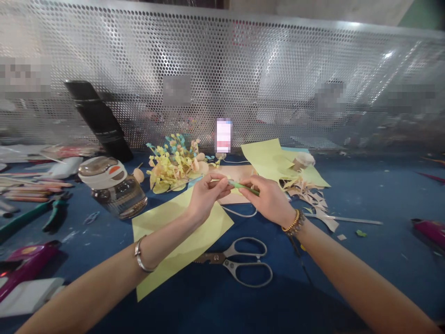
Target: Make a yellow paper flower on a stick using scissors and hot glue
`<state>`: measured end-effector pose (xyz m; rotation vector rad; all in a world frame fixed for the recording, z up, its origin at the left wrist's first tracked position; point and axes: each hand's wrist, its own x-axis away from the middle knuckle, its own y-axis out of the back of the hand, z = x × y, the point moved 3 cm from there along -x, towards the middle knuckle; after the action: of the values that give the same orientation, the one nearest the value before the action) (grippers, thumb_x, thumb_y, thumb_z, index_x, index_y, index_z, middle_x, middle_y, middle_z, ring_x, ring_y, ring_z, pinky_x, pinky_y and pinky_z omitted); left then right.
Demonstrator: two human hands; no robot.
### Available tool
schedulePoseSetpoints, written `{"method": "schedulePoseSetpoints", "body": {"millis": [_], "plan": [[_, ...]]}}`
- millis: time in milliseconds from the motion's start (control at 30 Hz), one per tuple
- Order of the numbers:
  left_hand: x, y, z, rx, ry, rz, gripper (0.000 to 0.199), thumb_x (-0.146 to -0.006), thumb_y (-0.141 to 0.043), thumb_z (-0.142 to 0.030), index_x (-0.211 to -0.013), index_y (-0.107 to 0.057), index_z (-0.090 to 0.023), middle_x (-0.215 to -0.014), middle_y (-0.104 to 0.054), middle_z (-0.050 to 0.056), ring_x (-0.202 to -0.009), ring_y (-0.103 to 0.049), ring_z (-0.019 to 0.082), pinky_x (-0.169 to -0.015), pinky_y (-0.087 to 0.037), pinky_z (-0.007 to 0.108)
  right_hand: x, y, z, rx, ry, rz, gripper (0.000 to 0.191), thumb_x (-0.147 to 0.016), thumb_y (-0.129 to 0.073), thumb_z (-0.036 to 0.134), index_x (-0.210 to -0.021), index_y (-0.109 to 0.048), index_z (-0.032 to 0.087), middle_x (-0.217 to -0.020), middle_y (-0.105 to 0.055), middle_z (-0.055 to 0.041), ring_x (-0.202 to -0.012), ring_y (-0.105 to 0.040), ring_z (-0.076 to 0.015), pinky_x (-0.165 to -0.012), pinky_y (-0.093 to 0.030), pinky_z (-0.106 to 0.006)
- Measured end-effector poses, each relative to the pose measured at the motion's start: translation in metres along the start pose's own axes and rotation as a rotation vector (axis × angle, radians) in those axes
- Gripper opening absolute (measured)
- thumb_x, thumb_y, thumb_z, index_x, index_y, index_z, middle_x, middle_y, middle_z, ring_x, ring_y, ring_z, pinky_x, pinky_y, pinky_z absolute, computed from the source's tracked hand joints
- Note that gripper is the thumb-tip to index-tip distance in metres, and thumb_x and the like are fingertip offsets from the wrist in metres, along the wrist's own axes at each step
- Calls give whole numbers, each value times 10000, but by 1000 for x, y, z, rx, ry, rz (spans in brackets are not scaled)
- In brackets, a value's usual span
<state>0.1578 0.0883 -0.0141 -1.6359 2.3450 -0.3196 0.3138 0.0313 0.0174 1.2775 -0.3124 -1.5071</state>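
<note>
My right hand (266, 197) is closed around a slim green stick-like piece (239, 185), possibly a pen or rolled paper. Thumb and fingers of my left hand (208, 195) pinch together at the piece's pale left tip; whether they grip the tip or something tiny there is hidden. Under both hands lies a peach-coloured sheet (234, 172). A yellow-green sheet (181, 232) spreads below my left wrist. Scissors (239, 262) with grey handles rest in front of me, their blades partly over that sheet.
Paper flowers (174, 167) are heaped behind my left hand, beside a glass jar (114, 188). A lit phone (223, 135) leans on the perforated metal screen (229, 60). Paper scraps (309, 192) lie right; pliers (57, 213) and a magenta tool (29, 260) lie left.
</note>
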Motion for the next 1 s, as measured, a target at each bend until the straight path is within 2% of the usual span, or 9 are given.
{"method": "schedulePoseSetpoints", "body": {"millis": [233,400,467,533,567,633,767,1000], "plan": [[11,1,1,-164,-64,-34,278,-722,-728,-386,-817,-588,-165,-725,-717,18,-768,-701,176,-809,-543,332,10,-10,5,-93,-22,8,128,-915,-521,251,-923,-613,162,-821,-671,-38,-739,-626,-153,-624,-474,-238],[13,10,4,-228,0,-16,283,-723,-717,-400,-805,-581,-165,-719,-718,38,-765,-702,199,-809,-539,374,9,-16,1,-45,-51,124,125,-905,-545,276,-935,-635,195,-829,-705,-10,-724,-648,-146,-622,-483,-231],[10,18,0,-274,40,7,285,-703,-732,-382,-821,-605,-155,-748,-726,66,-787,-702,228,-813,-530,409,1,-16,-10,9,-71,183,144,-892,-569,315,-958,-666,232,-888,-726,-3,-772,-664,-167,-659,-491,-254],[5,30,-7,-315,44,-7,335,-683,-745,-350,-934,-620,-167,-914,-726,91,-896,-680,249,-844,-509,422,-13,-15,-30,88,-115,211,202,-904,-545,346,-1006,-683,238,-985,-724,-37,-878,-661,-217,-735,-494,-314],[3,37,-10,-330,31,-38,370,-682,-741,-338,-992,-609,-185,-1024,-701,92,-958,-659,248,-864,-495,416,-22,-16,-42,127,-140,219,225,-922,-516,327,-1017,-686,215,-1033,-712,-65,-922,-652,-236,-774,-490,-342],[0,51,-15,-349,8,-109,366,-713,-701,-342,-1029,-584,-201,-1116,-658,89,-1001,-634,231,-872,-483,399,-40,-18,-65,193,-177,248,245,-951,-464,244,-1041,-675,159,-1082,-682,-110,-991,-626,-240,-855,-473,-376],[2,71,-12,-372,14,-185,300,-726,-669,-325,-985,-592,-194,-1090,-646,82,-939,-633,199,-817,-489,346,-73,-33,-100,291,-212,317,248,-926,-542,282,-1136,-587,159,-1157,-612,-84,-1000,-610,-215,-862,-493,-429],[8,86,0,-385,17,-260,347,-705,-670,-319,-1024,-587,-210,-1061,-649,61,-869,-633,183,-733,-475,297,-112,-65,-125,454,-286,331,253,-921,-550,281,-1146,-575,169,-1176,-591,-81,-990,-606,-213,-836,-510,-421]]}}
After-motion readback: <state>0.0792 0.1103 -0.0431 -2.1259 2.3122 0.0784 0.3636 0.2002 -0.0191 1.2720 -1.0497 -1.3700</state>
